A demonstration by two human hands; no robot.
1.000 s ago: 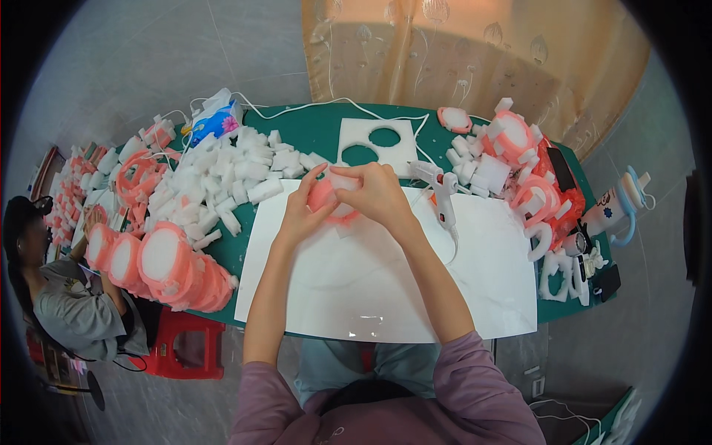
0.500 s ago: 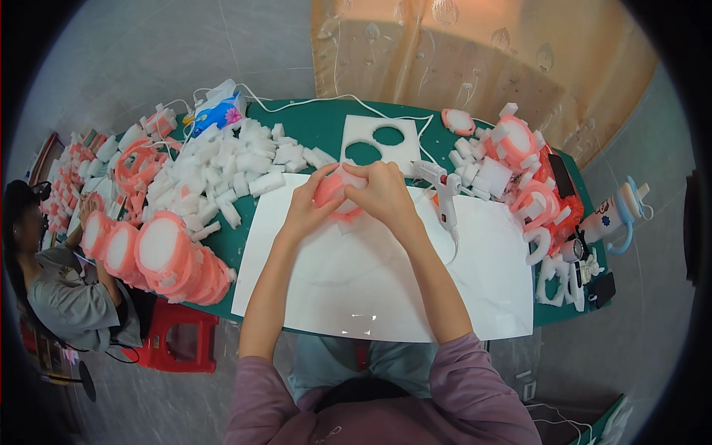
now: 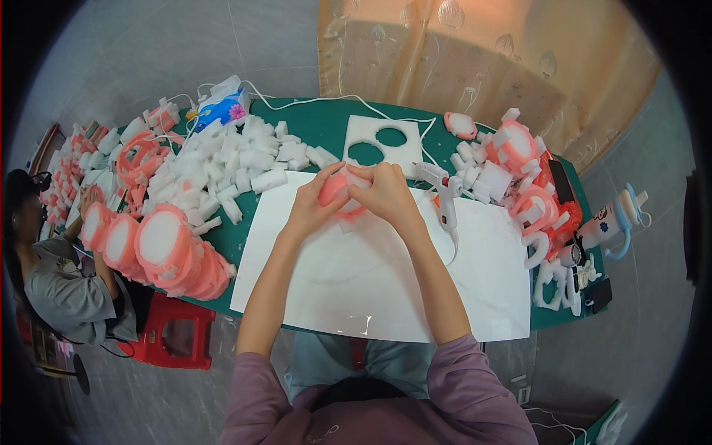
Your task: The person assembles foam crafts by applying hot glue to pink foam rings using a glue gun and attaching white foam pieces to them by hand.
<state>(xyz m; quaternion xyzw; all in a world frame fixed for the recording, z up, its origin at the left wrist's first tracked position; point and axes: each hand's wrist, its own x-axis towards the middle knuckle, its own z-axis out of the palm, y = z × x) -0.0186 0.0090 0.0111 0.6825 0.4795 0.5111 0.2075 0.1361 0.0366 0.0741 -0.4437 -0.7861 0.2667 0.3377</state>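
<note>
Green counter (image 3: 326, 126) fills mid-frame, a white sheet (image 3: 356, 274) spread over it. At centre I see my left hand (image 3: 315, 204) and right hand (image 3: 386, 194) pressed together, both clamped on a pink foam piece (image 3: 337, 189). White foam blocks (image 3: 222, 167) lie upper left; a glue gun (image 3: 447, 194) sits just right.

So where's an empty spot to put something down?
The white sheet is bare in front of the hands, and right of the glue gun. The green table is crowded: white foam blocks left, pink rings right.
</note>
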